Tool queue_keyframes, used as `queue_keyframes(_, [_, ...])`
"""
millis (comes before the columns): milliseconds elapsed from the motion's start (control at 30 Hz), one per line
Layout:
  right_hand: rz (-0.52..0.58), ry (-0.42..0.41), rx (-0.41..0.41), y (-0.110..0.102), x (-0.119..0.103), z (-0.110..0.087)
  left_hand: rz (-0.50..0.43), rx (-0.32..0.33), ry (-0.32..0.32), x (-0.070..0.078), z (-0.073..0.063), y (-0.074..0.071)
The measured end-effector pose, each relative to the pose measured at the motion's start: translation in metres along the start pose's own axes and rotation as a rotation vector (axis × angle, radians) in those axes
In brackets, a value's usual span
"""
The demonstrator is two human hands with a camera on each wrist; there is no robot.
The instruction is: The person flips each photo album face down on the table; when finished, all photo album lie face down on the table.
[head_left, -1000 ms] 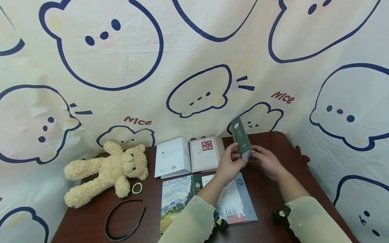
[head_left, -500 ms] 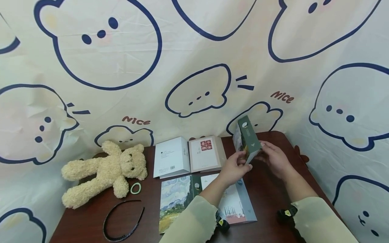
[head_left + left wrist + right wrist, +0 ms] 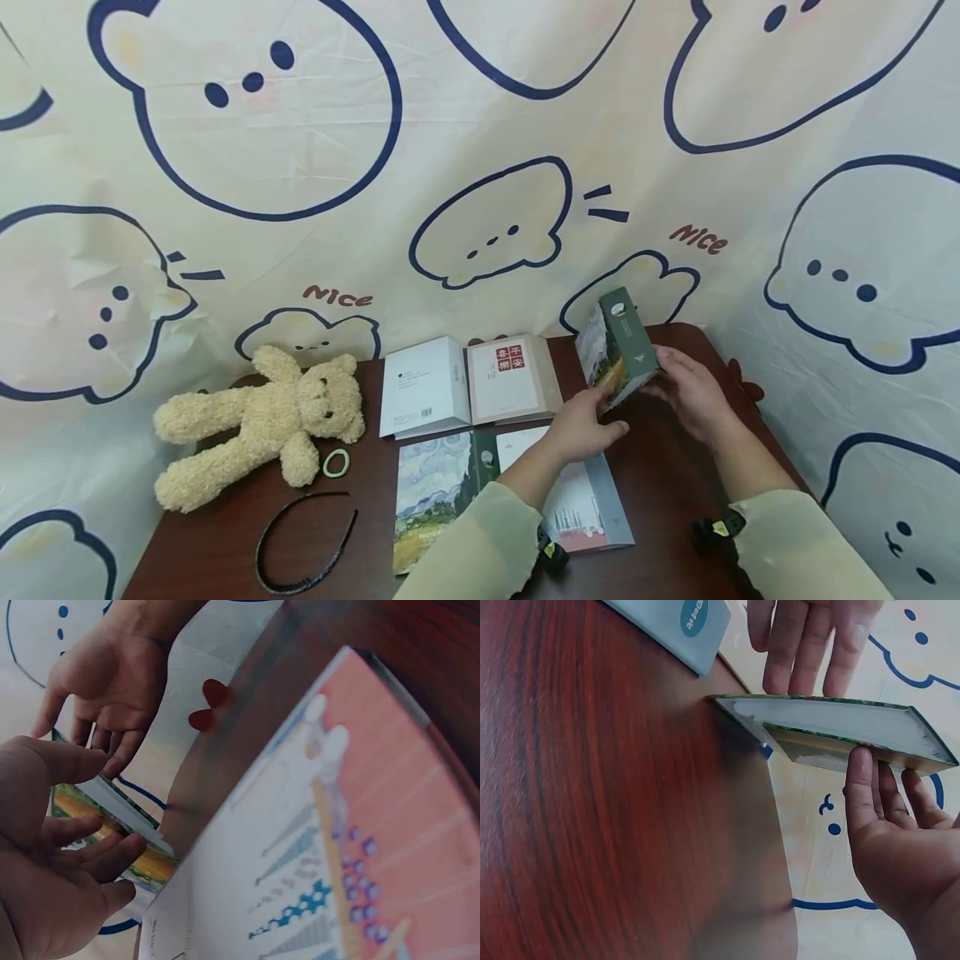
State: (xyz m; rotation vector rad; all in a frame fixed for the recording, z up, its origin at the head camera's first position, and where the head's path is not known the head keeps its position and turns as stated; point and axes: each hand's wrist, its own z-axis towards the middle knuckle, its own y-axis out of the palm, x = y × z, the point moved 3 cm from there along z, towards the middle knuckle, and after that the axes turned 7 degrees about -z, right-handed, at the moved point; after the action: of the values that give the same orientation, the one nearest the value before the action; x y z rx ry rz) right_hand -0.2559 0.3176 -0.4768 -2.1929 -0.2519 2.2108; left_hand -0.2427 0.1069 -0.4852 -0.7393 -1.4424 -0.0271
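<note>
A hardcover book [image 3: 626, 337] with a green spine and a painted landscape cover is tilted at the table's back right. Its pale page edges [image 3: 840, 720] show in the right wrist view. My right hand [image 3: 693, 392] holds it at the spine side, fingers against one cover. My left hand [image 3: 581, 427] touches the painted cover with its fingertips, the thumb standing away from the book. In the right wrist view the left fingers [image 3: 802, 645] are straight. Whether the book's lower edge meets the table cannot be told.
On the brown table [image 3: 667, 508], a white book [image 3: 423, 387] and a beige book [image 3: 513, 379] stand behind a landscape book [image 3: 435, 492] and a pale blue book [image 3: 611, 500]. Leftward are a teddy bear [image 3: 273, 421], a green ring [image 3: 336, 463] and a black headband [image 3: 262, 542].
The book has moved right and turned, so its painted cover now shows more. My left thumb has come off the book. My right hand has shifted right with it.
</note>
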Motion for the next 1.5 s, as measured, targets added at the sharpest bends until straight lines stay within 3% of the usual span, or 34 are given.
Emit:
queue_keyframes(333, [-0.109,0.099,0.074,-0.009,0.011,-0.003,0.1,-0.033,0.019,-0.006,0.003,0.007])
queue_keyframes(800, [-0.108,0.137,0.112,-0.025,0.031,-0.006,0.223,-0.058,0.032,-0.021,0.014,0.007])
queue_keyframes(1300, [-0.05,0.227,0.095,-0.033,0.053,-0.007,0.215,-0.098,0.007,-0.034,0.017,0.002])
queue_keyframes(1400, [-0.092,0.249,0.111,-0.033,0.057,-0.005,0.21,-0.103,-0.005,-0.036,0.018,0.0])
queue_keyframes(1500, [-0.213,0.273,0.135,-0.032,0.059,-0.005,0.205,-0.102,-0.012,-0.038,0.019,-0.001])
